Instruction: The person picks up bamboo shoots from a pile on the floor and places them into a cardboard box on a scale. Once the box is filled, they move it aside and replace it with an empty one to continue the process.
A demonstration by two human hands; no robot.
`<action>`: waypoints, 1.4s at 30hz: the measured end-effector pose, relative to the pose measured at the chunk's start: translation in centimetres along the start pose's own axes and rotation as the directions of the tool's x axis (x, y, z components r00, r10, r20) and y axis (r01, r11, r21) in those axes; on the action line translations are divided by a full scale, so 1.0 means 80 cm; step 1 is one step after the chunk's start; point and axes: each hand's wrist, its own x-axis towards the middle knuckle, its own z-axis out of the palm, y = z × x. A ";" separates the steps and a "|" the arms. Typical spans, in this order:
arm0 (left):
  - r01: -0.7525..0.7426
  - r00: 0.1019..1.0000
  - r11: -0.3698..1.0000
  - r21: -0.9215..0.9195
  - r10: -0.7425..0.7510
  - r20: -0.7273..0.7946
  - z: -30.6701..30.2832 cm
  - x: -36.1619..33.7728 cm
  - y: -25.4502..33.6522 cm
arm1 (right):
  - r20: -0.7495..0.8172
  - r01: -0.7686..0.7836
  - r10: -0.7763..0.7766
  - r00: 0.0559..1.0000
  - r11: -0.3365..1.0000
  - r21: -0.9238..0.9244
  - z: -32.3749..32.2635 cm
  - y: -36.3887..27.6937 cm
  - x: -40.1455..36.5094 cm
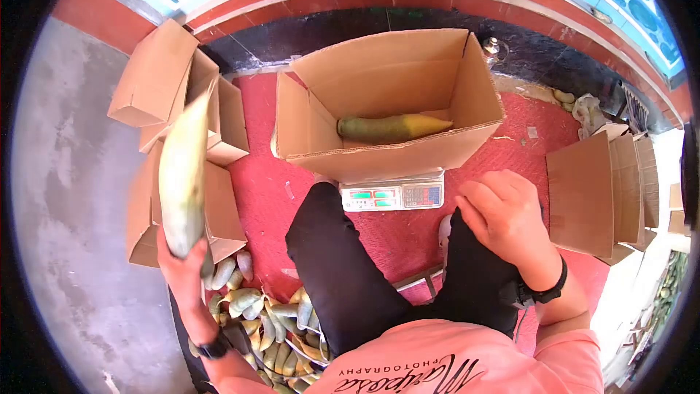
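Note:
At the left, my left hand [182, 268] is closed around the thick lower end of what looks like a bamboo shoot [184, 175]. The shoot is long and pale, with its pointed tip up, in front of the cardboard boxes at the left. My right hand [502, 208] is over my right knee with its fingers curled in, and I see nothing in it. Ahead of me, an open cardboard box [379, 164] rests on a digital scale [394, 193] with a lit display. Inside the box lies another shoot [394, 128], green with a yellow tip.
Several shoots lie piled [270, 321] on the floor beside my left leg. Open cardboard boxes [219, 211] stand at the left, and more cardboard boxes [583, 190] at the right. Red matting [255, 124] covers the floor. A tiled wall runs behind, with a metal object [492, 49] near it.

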 end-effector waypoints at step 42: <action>0.158 0.987 0.949 0.273 -0.152 -0.044 0.039 -0.129 -0.250 | 0.002 -0.060 0.060 0.998 0.998 -0.001 0.011 -0.014 0.001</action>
